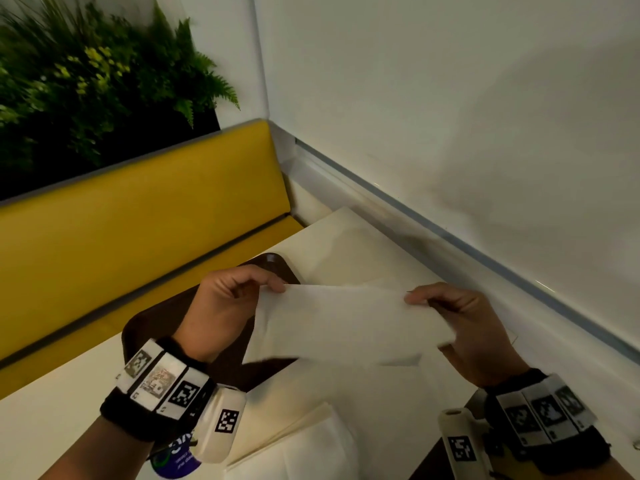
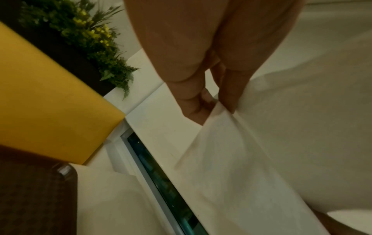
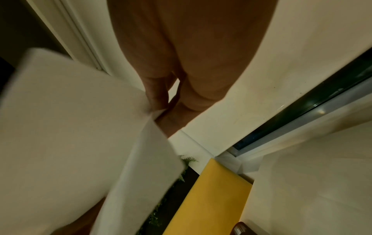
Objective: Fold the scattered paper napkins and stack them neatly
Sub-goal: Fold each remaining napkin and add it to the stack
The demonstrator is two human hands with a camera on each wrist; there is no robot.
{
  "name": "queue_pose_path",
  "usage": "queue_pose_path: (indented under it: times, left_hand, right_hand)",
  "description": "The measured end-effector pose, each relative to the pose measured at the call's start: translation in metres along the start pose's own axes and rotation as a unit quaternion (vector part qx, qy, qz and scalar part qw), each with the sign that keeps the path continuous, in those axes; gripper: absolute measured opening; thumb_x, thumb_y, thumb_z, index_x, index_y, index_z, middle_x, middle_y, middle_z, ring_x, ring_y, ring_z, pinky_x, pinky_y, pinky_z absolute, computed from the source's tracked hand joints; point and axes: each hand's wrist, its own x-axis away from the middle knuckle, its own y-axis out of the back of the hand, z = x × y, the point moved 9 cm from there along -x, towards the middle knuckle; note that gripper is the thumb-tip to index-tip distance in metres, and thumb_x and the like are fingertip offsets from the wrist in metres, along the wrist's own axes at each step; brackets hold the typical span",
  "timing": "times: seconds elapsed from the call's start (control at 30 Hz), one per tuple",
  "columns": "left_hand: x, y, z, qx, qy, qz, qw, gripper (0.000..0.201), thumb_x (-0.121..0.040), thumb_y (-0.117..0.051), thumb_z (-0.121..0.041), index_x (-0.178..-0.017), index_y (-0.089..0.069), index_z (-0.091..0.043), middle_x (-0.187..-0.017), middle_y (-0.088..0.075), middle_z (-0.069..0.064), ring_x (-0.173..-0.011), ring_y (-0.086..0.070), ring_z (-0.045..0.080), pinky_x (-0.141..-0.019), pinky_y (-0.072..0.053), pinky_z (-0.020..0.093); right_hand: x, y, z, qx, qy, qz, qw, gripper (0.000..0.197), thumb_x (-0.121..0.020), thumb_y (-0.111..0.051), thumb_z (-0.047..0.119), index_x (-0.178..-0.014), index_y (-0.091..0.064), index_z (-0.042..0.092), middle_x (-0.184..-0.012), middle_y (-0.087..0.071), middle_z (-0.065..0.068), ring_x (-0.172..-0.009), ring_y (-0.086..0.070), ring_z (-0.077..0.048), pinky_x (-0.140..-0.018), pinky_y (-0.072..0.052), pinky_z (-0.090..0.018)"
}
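Both hands pinch one paper napkin [image 1: 346, 323] in the air above the worktop [image 1: 52, 420], left hand [image 1: 225, 306] and right hand [image 1: 464, 327] at opposite upper corners. Thin paper pulled taut could tear, or slip and fold crooked.
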Motion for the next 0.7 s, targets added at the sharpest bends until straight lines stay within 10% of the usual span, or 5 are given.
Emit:
queue_pose_path:
  times: [0.17,0.27,0.4,0.53,0.7]
  left_hand:
    - [0.001,-0.008,0.001,0.031,0.034,0.015,0.999,0.044,-0.084,-0.042,0.026,-0.078,-0.071,-0.007,-0.085,-0.072,0.007,-0.078,-0.069,0.02,-0.062,-0.055,0.024]
    - [-0.001,-0.012,-0.009,0.024,0.029,0.015,0.999,0.04,-0.083,-0.047,0.013,-0.076,-0.075,-0.016,-0.085,-0.071,0.012,-0.079,-0.066,0.022,-0.064,-0.053,0.024]
    - [-0.006,-0.021,-0.019,0.028,0.053,0.027,0.998,0.036,-0.075,-0.04,-0.005,-0.073,-0.075,-0.011,-0.09,-0.07,0.015,-0.088,-0.065,0.023,-0.074,-0.053,0.024]
    - [-0.01,-0.027,-0.032,-0.074,-0.008,0.009,0.997,0.022,-0.087,-0.054,-0.026,-0.076,-0.07,-0.016,-0.083,-0.065,0.016,-0.077,-0.06,0.028,-0.067,-0.05,0.031]
    - [-0.006,0.001,-0.022,-0.239,-0.031,-0.052,0.969,0.008,-0.08,-0.068,-0.035,-0.086,-0.066,-0.03,-0.075,-0.057,0.03,-0.063,-0.052,0.046,-0.056,-0.05,0.054]
  right_hand:
    - [-0.004,0.006,-0.012,-0.033,-0.052,0.007,0.998,0.03,-0.087,-0.05,-0.001,-0.071,-0.073,0.01,-0.082,-0.072,-0.006,-0.07,-0.068,-0.018,-0.054,-0.054,-0.023]
    - [-0.007,0.006,-0.005,-0.012,-0.057,0.065,0.996,0.039,-0.084,-0.041,-0.014,-0.081,-0.072,0.009,-0.106,-0.071,-0.011,-0.102,-0.066,-0.03,-0.077,-0.057,-0.038]
    - [-0.025,-0.034,0.018,0.244,-0.004,0.172,0.955,0.052,-0.069,-0.05,0.006,-0.115,-0.065,0.027,-0.124,-0.063,0.011,-0.123,-0.053,-0.005,-0.105,-0.04,-0.037]
    - [-0.044,-0.113,0.017,0.393,0.061,0.238,0.886,0.03,-0.091,-0.059,0.041,-0.114,-0.065,0.023,-0.099,-0.072,0.004,-0.089,-0.067,-0.009,-0.083,-0.054,-0.04]
    - [-0.053,-0.08,0.016,0.371,0.058,0.16,0.913,0.015,-0.086,-0.068,0.027,-0.096,-0.075,0.019,-0.088,-0.075,0.009,-0.08,-0.068,0.0,-0.078,-0.055,-0.022]
